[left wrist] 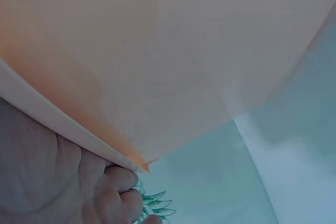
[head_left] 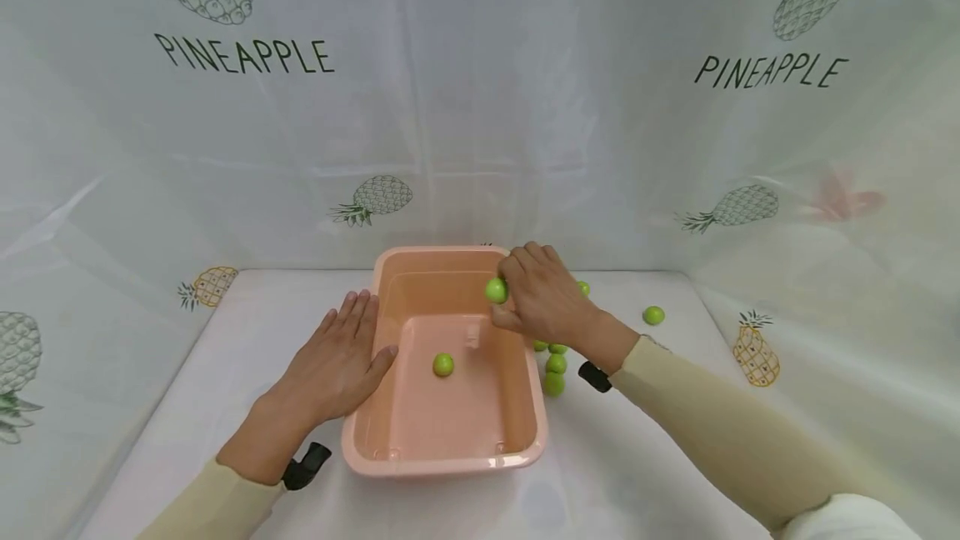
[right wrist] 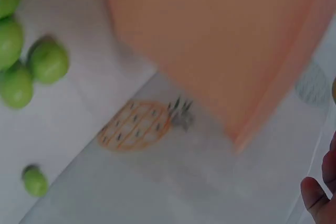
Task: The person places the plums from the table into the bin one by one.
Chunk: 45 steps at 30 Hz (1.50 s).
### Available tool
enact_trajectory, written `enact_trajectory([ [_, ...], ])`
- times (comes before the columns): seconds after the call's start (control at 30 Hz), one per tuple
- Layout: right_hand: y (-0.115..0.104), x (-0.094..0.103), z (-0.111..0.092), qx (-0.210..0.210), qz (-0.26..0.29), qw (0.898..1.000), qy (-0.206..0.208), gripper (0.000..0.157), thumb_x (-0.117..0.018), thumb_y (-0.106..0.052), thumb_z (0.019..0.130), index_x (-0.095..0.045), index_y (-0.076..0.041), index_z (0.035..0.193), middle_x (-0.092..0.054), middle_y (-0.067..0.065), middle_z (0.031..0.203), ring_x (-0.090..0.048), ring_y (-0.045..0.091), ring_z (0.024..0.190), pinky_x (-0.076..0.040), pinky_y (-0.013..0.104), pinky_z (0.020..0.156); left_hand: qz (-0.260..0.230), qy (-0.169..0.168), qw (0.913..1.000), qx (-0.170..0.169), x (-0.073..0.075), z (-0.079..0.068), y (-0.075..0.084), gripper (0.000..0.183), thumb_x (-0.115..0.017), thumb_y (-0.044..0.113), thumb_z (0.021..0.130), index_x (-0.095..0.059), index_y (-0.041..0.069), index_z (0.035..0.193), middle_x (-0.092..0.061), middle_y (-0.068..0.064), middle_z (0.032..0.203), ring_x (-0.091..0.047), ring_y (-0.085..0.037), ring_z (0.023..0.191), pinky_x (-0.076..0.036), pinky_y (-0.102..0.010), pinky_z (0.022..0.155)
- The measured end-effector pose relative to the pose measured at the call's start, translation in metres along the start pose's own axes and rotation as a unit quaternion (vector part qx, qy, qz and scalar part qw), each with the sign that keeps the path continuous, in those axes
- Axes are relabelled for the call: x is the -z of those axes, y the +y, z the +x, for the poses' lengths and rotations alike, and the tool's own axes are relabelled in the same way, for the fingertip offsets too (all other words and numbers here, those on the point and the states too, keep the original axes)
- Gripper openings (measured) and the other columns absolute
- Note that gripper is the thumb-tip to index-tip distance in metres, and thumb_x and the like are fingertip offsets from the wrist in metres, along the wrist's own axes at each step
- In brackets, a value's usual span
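A pink plastic basin (head_left: 444,467) stands on the white table, with one small round green fruit (head_left: 443,365) on its floor. My left hand (head_left: 330,365) lies along the basin's left rim, fingers straight, thumb reaching over the edge. The left wrist view has its palm (left wrist: 52,177) against the basin's side. Above the right rim, my right hand (head_left: 546,294) pinches another green fruit (head_left: 497,290) between thumb and fingers, over the inside of the basin. Only a few of that hand's fingertips (right wrist: 314,195) show at the edge of the right wrist view.
Several more green fruits (head_left: 555,363) lie in a cluster beside the basin's right wall, partly behind my right forearm. A single fruit (head_left: 654,315) sits farther right. A pineapple-printed cloth (head_left: 465,123) hangs behind the table and at its sides.
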State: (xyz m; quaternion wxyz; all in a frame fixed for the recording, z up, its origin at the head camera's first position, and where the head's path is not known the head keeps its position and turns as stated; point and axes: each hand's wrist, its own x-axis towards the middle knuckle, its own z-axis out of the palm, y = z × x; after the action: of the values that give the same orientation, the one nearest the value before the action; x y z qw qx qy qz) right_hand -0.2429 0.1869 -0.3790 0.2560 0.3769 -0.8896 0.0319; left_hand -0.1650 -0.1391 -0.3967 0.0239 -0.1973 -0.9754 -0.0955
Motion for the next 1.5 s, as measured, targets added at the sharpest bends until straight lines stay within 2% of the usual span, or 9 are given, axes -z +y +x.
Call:
enact_trajectory([
  [0.17, -0.020, -0.024, 0.022, 0.044, -0.020, 0.999, -0.024, 0.026, -0.062, -0.035, 0.089, -0.054, -0.011, 0.091, -0.047, 0.002, 0.083, -0.044, 0.023, 0.081, -0.037, 0.036, 0.076, 0.004, -0.004, 1.0000, 0.001, -0.001, 0.004, -0.001, 0.076, -0.046, 0.039, 0.111, -0.025, -0.014, 0.160, -0.024, -0.032, 0.169, -0.020, -0.049, 0.159, -0.025, -0.064, 0.127],
  [0.43, -0.024, -0.045, 0.029, 0.034, -0.043, 0.997, -0.048, 0.025, -0.063, -0.037, 0.088, -0.055, -0.013, 0.088, -0.045, 0.000, 0.079, -0.045, 0.022, 0.080, -0.041, 0.037, 0.082, 0.000, -0.001, 1.0000, 0.002, -0.003, 0.003, -0.002, 0.076, -0.046, 0.039, 0.111, -0.026, -0.014, 0.160, -0.023, -0.033, 0.169, -0.020, -0.050, 0.159, -0.026, -0.065, 0.126],
  [0.63, -0.026, -0.048, 0.028, 0.035, -0.037, 0.998, -0.039, 0.023, -0.064, -0.034, 0.088, -0.054, -0.013, 0.086, -0.044, -0.001, 0.077, -0.045, 0.022, 0.078, -0.042, 0.039, 0.083, -0.004, 0.008, 1.0000, 0.000, -0.005, 0.000, -0.003, 0.075, -0.046, 0.039, 0.111, -0.026, -0.014, 0.160, -0.023, -0.032, 0.170, -0.019, -0.049, 0.159, -0.025, -0.064, 0.127],
  [0.87, -0.027, -0.049, 0.028, 0.026, -0.041, 0.997, -0.051, 0.025, -0.065, -0.035, 0.089, -0.056, -0.012, 0.088, -0.047, 0.000, 0.079, -0.046, 0.024, 0.081, -0.043, 0.039, 0.085, -0.008, 0.008, 0.9999, -0.001, -0.006, -0.001, -0.003, 0.075, -0.047, 0.039, 0.111, -0.026, -0.014, 0.160, -0.023, -0.032, 0.170, -0.020, -0.049, 0.159, -0.025, -0.064, 0.127],
  [1.17, -0.026, -0.048, 0.026, 0.015, -0.046, 0.997, -0.059, 0.030, -0.064, -0.033, 0.093, -0.064, -0.005, 0.104, -0.059, 0.006, 0.091, -0.052, 0.027, 0.088, -0.045, 0.039, 0.085, -0.010, 0.011, 0.9999, -0.001, -0.007, 0.000, -0.004, 0.075, -0.045, 0.039, 0.111, -0.026, -0.014, 0.161, -0.024, -0.032, 0.169, -0.020, -0.049, 0.159, -0.025, -0.064, 0.127],
  [1.5, -0.025, -0.047, 0.027, 0.007, -0.031, 0.999, -0.044, 0.022, -0.065, -0.028, 0.094, -0.066, -0.007, 0.101, -0.063, 0.006, 0.094, -0.053, 0.026, 0.090, -0.045, 0.038, 0.084, -0.007, 0.013, 0.9999, 0.006, -0.005, -0.001, -0.002, 0.074, -0.041, 0.041, 0.113, -0.026, -0.014, 0.161, -0.025, -0.032, 0.169, -0.021, -0.048, 0.159, -0.025, -0.065, 0.127],
])
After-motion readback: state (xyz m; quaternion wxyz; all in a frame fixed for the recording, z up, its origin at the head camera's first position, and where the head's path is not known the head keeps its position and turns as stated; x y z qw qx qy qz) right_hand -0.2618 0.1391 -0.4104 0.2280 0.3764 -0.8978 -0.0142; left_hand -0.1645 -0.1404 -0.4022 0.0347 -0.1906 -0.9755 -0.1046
